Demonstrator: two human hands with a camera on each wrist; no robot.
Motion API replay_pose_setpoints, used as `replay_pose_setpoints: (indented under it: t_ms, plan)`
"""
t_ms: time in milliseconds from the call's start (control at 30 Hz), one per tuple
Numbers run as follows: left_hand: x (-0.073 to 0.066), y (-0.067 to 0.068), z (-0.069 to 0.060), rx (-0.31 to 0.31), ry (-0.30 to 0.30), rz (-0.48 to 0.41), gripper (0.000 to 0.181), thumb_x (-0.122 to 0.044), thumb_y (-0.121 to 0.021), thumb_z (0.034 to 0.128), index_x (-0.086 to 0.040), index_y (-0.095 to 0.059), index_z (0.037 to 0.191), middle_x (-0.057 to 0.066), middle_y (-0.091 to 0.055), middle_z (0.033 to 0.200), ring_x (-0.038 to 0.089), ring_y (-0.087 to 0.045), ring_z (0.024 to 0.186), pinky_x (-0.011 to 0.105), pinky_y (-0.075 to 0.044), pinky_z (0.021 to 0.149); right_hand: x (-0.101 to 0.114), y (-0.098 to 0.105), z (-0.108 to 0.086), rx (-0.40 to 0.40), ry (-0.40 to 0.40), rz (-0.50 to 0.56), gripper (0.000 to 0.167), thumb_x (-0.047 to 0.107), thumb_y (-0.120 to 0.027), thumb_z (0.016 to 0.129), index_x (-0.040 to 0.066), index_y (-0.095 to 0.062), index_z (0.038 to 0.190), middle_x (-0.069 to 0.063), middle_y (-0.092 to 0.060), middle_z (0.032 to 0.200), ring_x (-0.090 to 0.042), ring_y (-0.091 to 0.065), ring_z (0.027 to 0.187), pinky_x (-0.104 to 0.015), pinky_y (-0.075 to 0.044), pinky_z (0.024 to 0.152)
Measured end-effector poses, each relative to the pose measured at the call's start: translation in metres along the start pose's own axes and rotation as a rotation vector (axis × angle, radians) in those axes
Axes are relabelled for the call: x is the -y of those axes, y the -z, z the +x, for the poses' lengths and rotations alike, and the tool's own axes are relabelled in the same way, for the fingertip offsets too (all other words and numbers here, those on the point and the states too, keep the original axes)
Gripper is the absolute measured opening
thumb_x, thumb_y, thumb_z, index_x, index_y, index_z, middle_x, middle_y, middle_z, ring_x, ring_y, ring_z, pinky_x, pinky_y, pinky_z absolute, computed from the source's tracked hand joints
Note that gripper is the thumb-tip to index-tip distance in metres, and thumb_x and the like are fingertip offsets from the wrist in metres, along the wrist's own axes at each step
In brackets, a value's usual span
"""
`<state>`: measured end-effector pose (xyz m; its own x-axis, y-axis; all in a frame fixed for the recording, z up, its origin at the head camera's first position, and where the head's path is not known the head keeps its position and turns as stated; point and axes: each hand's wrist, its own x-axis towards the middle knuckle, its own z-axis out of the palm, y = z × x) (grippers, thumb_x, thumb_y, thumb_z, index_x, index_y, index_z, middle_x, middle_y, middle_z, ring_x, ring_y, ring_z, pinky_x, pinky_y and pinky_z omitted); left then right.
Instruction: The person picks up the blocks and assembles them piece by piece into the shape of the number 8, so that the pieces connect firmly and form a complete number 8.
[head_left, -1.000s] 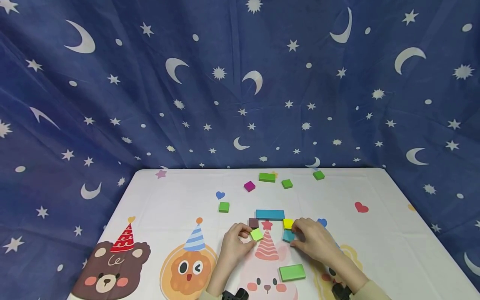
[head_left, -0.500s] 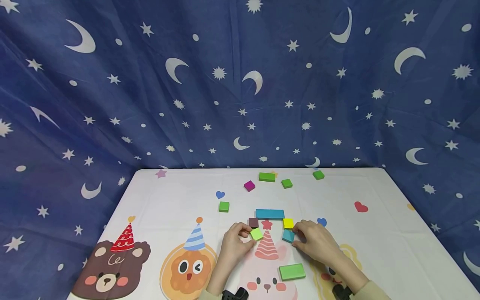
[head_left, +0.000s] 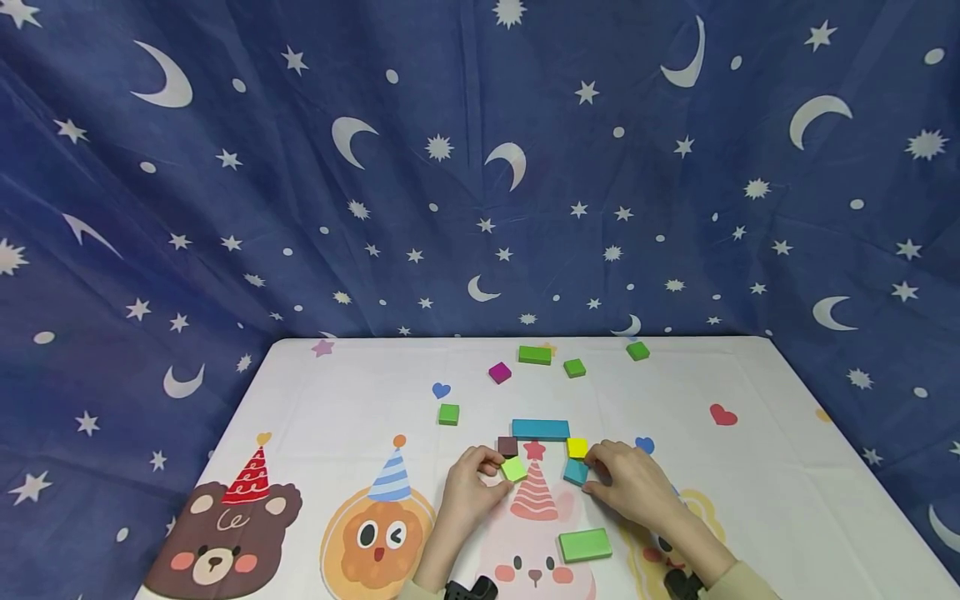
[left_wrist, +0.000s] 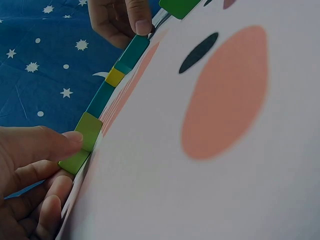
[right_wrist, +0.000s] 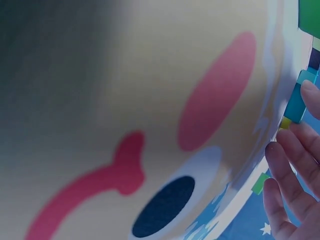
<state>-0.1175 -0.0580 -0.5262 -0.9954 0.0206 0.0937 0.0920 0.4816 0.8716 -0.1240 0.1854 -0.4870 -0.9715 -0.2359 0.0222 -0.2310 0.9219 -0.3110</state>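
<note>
My left hand [head_left: 468, 487] pinches a lime green block [head_left: 513, 469] between thumb and fingers; in the left wrist view the thumb lies on the face of this lime block [left_wrist: 84, 137]. The block sits slightly turned below a dark brown block [head_left: 507, 447]. On the other side, my right hand [head_left: 630, 479] holds a small teal block [head_left: 576, 472] by thumb and fingertips, just below a yellow block [head_left: 577, 448]. A long blue block [head_left: 541, 430] lies across, above the brown and yellow ones. In the right wrist view, the thumb touches the teal block [right_wrist: 296, 102].
A larger light green block [head_left: 585, 545] lies nearer, between the forearms. Farther back are a magenta block [head_left: 499, 372], a long green block [head_left: 535, 355] and several small green ones, such as a green block [head_left: 448, 414]. The white tablecloth [head_left: 360, 375] has printed cartoon figures.
The small teal block has turned slightly under the right fingers, its lower part shifting a little left. The left hand and the lime block look the same.
</note>
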Motion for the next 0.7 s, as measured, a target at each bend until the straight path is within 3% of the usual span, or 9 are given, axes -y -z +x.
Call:
replay_pose_setpoints:
  t_ms: [700]
  plan:
    - [0.0011,0.0001,0.0002,0.010,0.004,-0.002,0.028,-0.004,-0.081,0.0693,-0.008,-0.065,0.092,0.000,-0.058,0.083,0.007,-0.051,0.076,0.016,-0.044,0.063,-0.0011,0.0008,-0.0015,-0.002,-0.001,0.019,0.032,0.031,-0.085,0.069,0.018,-0.068,0.093,0.011,-0.056,0.075,-0.006,-0.043,0.069,-0.023,-0.037,0.064]
